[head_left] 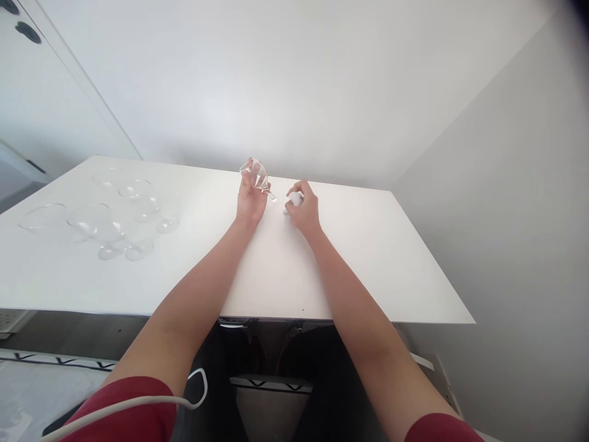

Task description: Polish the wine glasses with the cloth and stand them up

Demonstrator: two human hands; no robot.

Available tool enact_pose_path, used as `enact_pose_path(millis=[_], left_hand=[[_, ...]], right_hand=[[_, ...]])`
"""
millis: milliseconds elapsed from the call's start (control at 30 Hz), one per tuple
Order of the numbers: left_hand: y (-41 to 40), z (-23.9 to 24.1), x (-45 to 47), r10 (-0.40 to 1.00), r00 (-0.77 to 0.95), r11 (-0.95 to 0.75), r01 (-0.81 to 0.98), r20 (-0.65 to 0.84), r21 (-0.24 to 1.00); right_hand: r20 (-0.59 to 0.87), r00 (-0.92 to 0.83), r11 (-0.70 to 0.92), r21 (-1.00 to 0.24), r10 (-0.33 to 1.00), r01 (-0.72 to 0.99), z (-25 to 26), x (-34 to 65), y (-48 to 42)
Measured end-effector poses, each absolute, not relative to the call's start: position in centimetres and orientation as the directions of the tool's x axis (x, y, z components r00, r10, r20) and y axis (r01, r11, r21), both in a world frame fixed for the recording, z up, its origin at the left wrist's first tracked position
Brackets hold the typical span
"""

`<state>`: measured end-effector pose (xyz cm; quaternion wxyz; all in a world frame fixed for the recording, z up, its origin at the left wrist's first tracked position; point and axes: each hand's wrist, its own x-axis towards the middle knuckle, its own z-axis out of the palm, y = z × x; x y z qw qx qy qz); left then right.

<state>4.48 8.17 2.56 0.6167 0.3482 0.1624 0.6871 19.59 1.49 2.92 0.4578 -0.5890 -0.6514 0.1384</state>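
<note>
A clear stemmed wine glass (258, 177) lies tilted in my left hand (251, 199), the fingers curled around its bowl. The stem slants down to the right, towards my other hand. My right hand (304, 209) is closed on a small white wad (295, 197) that looks soft, like cloth or tissue; its exact kind is not clear. A short gap separates the wad from the glass stem. Both hands are above the far half of the white table (359, 258).
Several clear stemmed glasses (108, 227) are grouped on the table's left side, faint against the white. A wall (276, 80) rises behind the far edge. A white cable (138, 402) crosses my left sleeve. Wire shelving (55, 359) shows below the table.
</note>
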Motion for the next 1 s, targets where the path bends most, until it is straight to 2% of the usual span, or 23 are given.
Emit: enact_pose_path(millis=[67,133,233,400,533,833,900,1000], left_hand=[[8.1,2.4,4.5,0.956,-0.003,-0.214,-0.696,0.295,0.685],[8.1,2.1,4.6,0.949,0.007,-0.232,-0.661,0.315,0.713],[8.4,1.6,4.9,0.944,0.031,-0.244,-0.606,0.329,0.757],[8.4,1.2,5.4,0.941,0.095,-0.233,-0.515,0.325,0.825],[8.2,1.0,5.6,0.922,0.139,-0.255,-0.486,0.362,0.836],[7.6,1.0,6.1,0.888,0.228,-0.257,-0.472,0.398,0.843],[7.8,1.0,6.2,0.920,0.192,-0.223,-0.461,0.342,0.859],[8.3,0.7,6.1,0.979,0.097,-0.119,-0.452,0.181,0.884]], right_hand=[[0.412,-0.105,0.351,-0.585,0.905,0.731,3.5,19.0,0.9],[0.331,-0.243,0.379,-0.448,0.912,0.810,3.9,18.2,0.4],[0.229,-0.251,0.317,-0.326,0.941,0.891,4.4,17.4,0.0],[0.097,-0.240,0.256,-0.230,0.966,0.939,4.9,17.1,-0.3],[0.035,-0.164,0.168,-0.199,0.986,0.965,5.3,17.0,-0.5],[-0.082,0.006,-0.026,-0.249,0.997,0.968,5.8,16.9,-1.0],[-0.101,0.054,-0.076,-0.229,0.993,0.971,5.8,17.0,-1.0],[-0.109,0.125,-0.147,-0.222,0.986,0.964,6.1,17.2,-1.1]])
